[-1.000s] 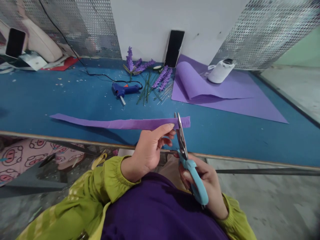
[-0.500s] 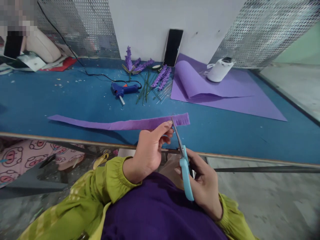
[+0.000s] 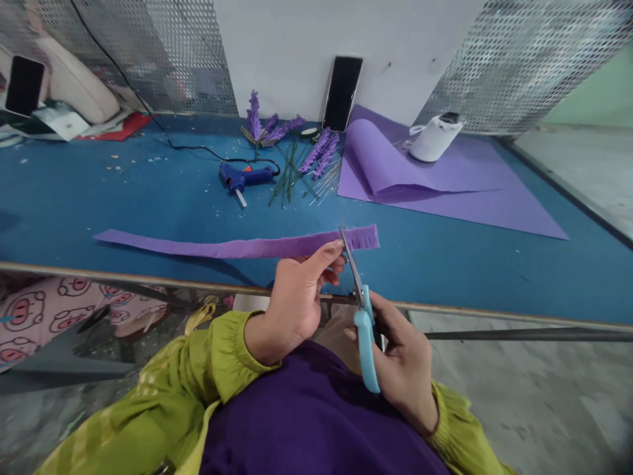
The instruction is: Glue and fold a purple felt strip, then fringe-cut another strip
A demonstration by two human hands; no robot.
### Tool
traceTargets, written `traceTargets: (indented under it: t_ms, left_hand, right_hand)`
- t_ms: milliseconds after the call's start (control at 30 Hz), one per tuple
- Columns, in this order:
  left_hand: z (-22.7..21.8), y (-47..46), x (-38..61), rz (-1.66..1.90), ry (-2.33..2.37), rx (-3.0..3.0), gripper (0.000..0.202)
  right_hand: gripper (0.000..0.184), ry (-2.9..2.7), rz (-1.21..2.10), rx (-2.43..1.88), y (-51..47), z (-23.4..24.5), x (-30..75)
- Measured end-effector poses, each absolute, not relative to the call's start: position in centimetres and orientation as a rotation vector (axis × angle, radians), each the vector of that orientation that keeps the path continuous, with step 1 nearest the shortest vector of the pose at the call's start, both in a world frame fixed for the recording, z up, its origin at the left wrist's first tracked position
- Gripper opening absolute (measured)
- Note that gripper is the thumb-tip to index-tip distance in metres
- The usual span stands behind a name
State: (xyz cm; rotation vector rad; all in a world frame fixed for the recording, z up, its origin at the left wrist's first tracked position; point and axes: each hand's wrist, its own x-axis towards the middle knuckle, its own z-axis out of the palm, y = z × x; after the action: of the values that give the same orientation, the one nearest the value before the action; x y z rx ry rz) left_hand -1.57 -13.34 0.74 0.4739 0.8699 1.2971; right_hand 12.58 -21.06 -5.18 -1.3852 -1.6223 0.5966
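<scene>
A long purple strip stretches left to right above the blue table's near edge. My left hand pinches it near its right end, where several short fringe cuts show. My right hand grips the light-blue handles of scissors. Their blades point up and away, and the tips meet the strip just right of my left thumb. Both sleeves are yellow-green.
On the blue table lie a blue glue gun with a black cord, green stems and purple flower spikes, a rolled purple sheet, a white tape holder and a black phone leaning on the wall. Clutter sits far left.
The scissors have closed and tilted, with the handles drawn together. The cutting point has shifted slightly left along the strip, and the fringed end now reaches a little further right.
</scene>
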Motion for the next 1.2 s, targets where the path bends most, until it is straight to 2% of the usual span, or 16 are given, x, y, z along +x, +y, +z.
traceTargets:
  t_ms: [200,400,833,1200]
  left_hand:
    - [0.55,-13.23,-1.52,1.298,0.859,0.486,0.023]
    - [0.89,-13.32,-1.41,1.29,0.865,0.483,0.021]
    - [0.98,-13.36,-1.45,1.262,0.915,0.477,0.02]
    - [0.71,-13.1,-1.77,1.243,0.824,0.44,0.017]
  right_hand:
    - [0.042,-1.631,0.527,-1.43,-20.91,-4.71,12.37]
    - [0.047,-1.634,0.583,-1.394,-21.08,-5.07,12.69]
    - [0.045,-1.65,0.591,-1.398,-21.13,-5.5,13.12]
    - [0.042,-1.429,0.954,-1.258,-20.84,-4.57,12.61]
